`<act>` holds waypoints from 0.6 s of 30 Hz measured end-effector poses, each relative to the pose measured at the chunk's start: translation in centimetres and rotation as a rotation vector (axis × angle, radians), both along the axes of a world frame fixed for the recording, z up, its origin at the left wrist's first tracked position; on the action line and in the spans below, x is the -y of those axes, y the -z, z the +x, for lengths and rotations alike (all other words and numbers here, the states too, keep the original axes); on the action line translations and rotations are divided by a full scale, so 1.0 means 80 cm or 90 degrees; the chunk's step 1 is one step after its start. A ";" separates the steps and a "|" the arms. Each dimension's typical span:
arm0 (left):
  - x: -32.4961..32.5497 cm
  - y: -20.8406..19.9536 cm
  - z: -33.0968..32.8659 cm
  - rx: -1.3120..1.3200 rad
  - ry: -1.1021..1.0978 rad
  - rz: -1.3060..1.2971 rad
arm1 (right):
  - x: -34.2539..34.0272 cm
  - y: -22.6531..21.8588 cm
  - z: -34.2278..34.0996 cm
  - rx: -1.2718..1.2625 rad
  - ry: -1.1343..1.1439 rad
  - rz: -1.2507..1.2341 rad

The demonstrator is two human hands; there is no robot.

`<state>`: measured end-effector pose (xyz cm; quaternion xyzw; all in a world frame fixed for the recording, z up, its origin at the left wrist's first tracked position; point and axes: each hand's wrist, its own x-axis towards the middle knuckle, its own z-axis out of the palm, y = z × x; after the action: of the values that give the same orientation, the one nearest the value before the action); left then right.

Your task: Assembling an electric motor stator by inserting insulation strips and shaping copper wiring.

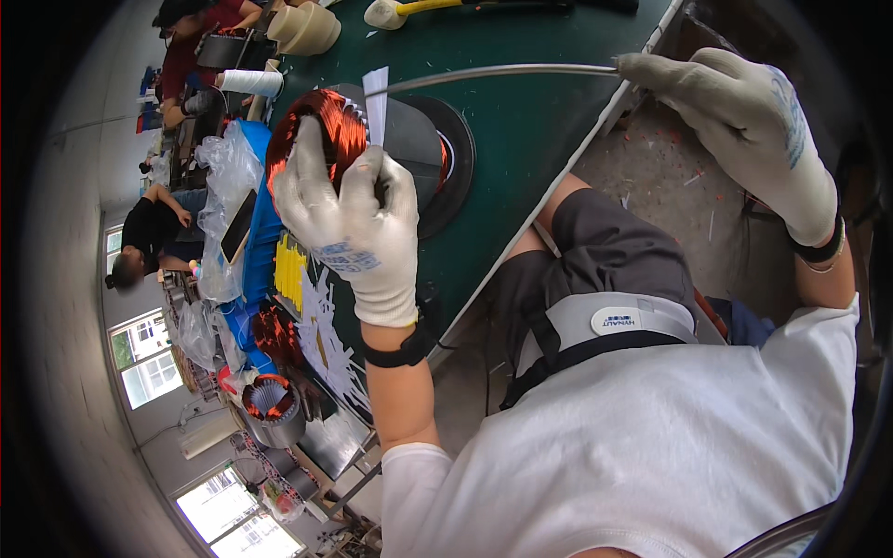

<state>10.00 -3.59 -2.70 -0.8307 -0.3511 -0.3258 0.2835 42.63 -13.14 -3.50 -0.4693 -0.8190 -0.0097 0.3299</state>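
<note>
Pressing against left-hand fingers (pixel 321 177): copper coil (pixel 326 121)

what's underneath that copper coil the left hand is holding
Under the copper coil sits a dark round stator body resting on the green table. The gloved left hand covers the coil's lower part, so how the windings seat inside cannot be seen.

coil (pixel 321 130) on bench (pixel 530 121); rod (pixel 502 73) right; mallet (pixel 409 11) behind
</note>
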 end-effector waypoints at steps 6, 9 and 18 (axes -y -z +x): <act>0.007 0.004 -0.017 0.001 -0.073 -0.131 | -0.024 -0.031 -0.019 0.199 0.028 0.013; 0.002 0.008 -0.025 0.008 -0.035 -0.132 | -0.035 -0.029 -0.032 0.226 0.040 0.002; -0.002 0.008 -0.042 -0.037 0.044 -0.106 | -0.076 0.072 -0.062 -0.372 -0.134 -0.181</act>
<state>6.66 -3.42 -3.35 -0.8721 -0.3400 -0.2806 0.2122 37.64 -7.09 -9.23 -0.4064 -0.7270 0.2736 0.4811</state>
